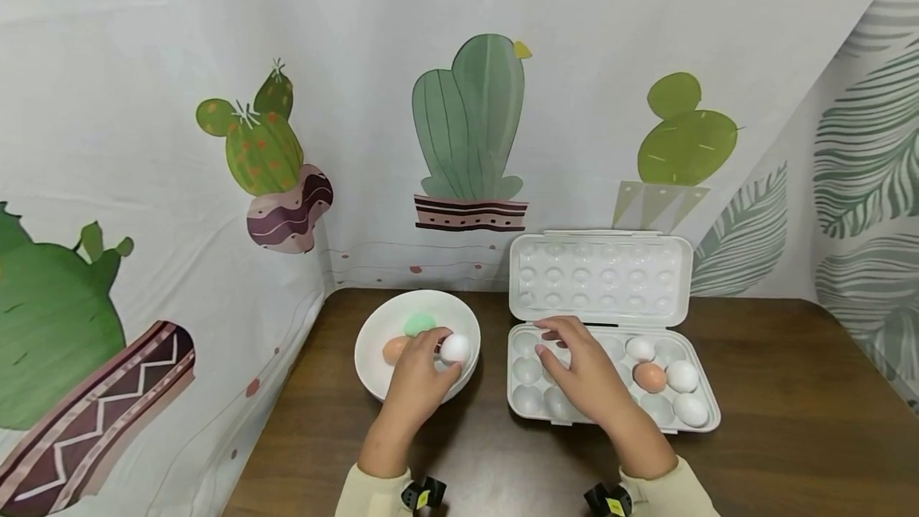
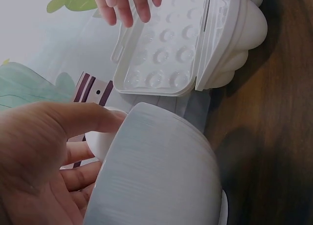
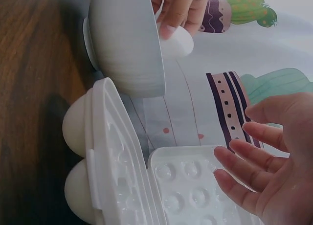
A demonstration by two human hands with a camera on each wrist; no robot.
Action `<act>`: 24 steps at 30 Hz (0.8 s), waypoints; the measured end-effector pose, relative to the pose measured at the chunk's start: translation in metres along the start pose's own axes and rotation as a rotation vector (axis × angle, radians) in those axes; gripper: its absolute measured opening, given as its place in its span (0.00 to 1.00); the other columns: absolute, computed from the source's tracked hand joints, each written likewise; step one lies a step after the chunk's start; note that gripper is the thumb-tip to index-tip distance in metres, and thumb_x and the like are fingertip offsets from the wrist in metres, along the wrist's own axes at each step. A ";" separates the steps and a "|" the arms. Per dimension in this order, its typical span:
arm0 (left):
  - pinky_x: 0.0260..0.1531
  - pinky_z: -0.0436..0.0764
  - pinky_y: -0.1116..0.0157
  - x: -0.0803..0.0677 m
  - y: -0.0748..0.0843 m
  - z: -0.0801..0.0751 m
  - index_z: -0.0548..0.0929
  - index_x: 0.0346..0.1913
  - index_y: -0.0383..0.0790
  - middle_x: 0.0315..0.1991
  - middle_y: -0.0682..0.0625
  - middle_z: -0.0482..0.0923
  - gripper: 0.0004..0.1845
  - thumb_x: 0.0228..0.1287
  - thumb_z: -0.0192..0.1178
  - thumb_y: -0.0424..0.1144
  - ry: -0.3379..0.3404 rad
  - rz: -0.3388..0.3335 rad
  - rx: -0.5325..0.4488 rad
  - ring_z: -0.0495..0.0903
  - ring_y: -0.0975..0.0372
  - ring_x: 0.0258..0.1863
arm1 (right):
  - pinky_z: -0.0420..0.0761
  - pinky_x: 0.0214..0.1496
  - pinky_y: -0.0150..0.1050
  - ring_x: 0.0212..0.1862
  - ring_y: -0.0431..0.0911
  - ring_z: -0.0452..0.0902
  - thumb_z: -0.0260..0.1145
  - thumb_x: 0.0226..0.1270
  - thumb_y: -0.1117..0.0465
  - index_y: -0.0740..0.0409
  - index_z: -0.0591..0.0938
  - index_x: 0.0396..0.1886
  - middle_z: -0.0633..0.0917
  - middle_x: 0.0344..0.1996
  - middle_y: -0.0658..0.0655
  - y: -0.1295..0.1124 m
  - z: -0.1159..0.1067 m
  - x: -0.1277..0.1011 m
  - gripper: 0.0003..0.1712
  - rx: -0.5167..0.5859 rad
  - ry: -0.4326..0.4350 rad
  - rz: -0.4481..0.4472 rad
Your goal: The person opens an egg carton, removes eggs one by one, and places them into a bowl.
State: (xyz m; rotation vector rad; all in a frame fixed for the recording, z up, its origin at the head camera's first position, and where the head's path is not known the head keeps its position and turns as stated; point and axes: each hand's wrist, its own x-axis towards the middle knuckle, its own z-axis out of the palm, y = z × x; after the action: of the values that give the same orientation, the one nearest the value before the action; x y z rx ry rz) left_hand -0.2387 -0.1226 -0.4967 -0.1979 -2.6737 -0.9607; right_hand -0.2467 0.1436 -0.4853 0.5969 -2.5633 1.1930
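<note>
Left hand pinches white egg, bowl beneath holds two eggs — right of loose-fingered right hand, carton shows four eggs.

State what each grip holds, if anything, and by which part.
The left grip pinches a white egg by its opposite sides; the right grip holds nothing.

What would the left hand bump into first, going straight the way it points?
Probably the white bowl's far rim, though depth is unclear: the left hand, holding a white egg, might pass above.
</note>
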 end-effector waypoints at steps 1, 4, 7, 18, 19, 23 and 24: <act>0.51 0.79 0.54 0.000 0.000 0.001 0.82 0.53 0.37 0.45 0.45 0.82 0.23 0.53 0.73 0.34 -0.003 0.000 -0.002 0.80 0.56 0.46 | 0.83 0.54 0.51 0.55 0.50 0.82 0.66 0.71 0.59 0.51 0.78 0.63 0.80 0.58 0.50 0.001 -0.001 0.000 0.21 -0.004 0.004 0.000; 0.52 0.80 0.54 0.001 -0.001 0.002 0.82 0.53 0.36 0.46 0.44 0.81 0.23 0.53 0.73 0.34 -0.016 -0.014 -0.013 0.81 0.55 0.47 | 0.83 0.54 0.52 0.55 0.50 0.83 0.66 0.70 0.61 0.51 0.78 0.62 0.80 0.57 0.51 0.005 -0.004 -0.001 0.21 -0.020 0.025 -0.005; 0.52 0.80 0.53 0.002 -0.001 0.003 0.83 0.54 0.36 0.48 0.44 0.80 0.23 0.52 0.73 0.34 -0.020 -0.028 -0.007 0.81 0.54 0.49 | 0.83 0.54 0.53 0.55 0.51 0.83 0.66 0.70 0.61 0.52 0.78 0.62 0.80 0.57 0.52 0.010 -0.006 -0.003 0.21 -0.039 0.043 -0.007; 0.50 0.81 0.55 0.001 -0.004 0.002 0.83 0.55 0.35 0.48 0.44 0.78 0.24 0.52 0.73 0.36 -0.034 -0.045 0.022 0.81 0.55 0.47 | 0.83 0.53 0.55 0.55 0.53 0.83 0.66 0.70 0.62 0.53 0.80 0.60 0.81 0.56 0.53 0.020 -0.014 -0.013 0.19 -0.049 0.090 0.011; 0.50 0.81 0.55 0.001 -0.004 0.002 0.84 0.55 0.35 0.48 0.44 0.78 0.24 0.53 0.73 0.36 -0.038 -0.046 0.023 0.81 0.55 0.47 | 0.82 0.53 0.55 0.54 0.54 0.83 0.66 0.70 0.62 0.53 0.80 0.60 0.81 0.56 0.54 0.021 -0.014 -0.014 0.19 -0.049 0.095 0.011; 0.50 0.81 0.55 0.000 -0.005 0.003 0.84 0.55 0.35 0.48 0.44 0.79 0.25 0.52 0.73 0.36 -0.051 -0.043 0.027 0.82 0.55 0.47 | 0.82 0.54 0.55 0.54 0.53 0.83 0.67 0.69 0.64 0.54 0.80 0.59 0.81 0.55 0.54 0.025 -0.016 -0.018 0.19 -0.060 0.116 0.016; 0.51 0.81 0.54 0.000 -0.005 0.003 0.84 0.55 0.35 0.48 0.44 0.79 0.25 0.52 0.73 0.36 -0.054 -0.042 0.027 0.82 0.54 0.47 | 0.82 0.54 0.54 0.54 0.53 0.83 0.67 0.68 0.64 0.54 0.80 0.59 0.81 0.55 0.54 0.026 -0.017 -0.019 0.20 -0.067 0.121 0.016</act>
State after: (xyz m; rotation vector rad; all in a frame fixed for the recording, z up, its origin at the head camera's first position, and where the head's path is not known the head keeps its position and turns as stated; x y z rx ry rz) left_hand -0.2402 -0.1245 -0.5017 -0.1643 -2.7491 -0.9444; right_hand -0.2413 0.1765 -0.4990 0.4749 -2.5000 1.1077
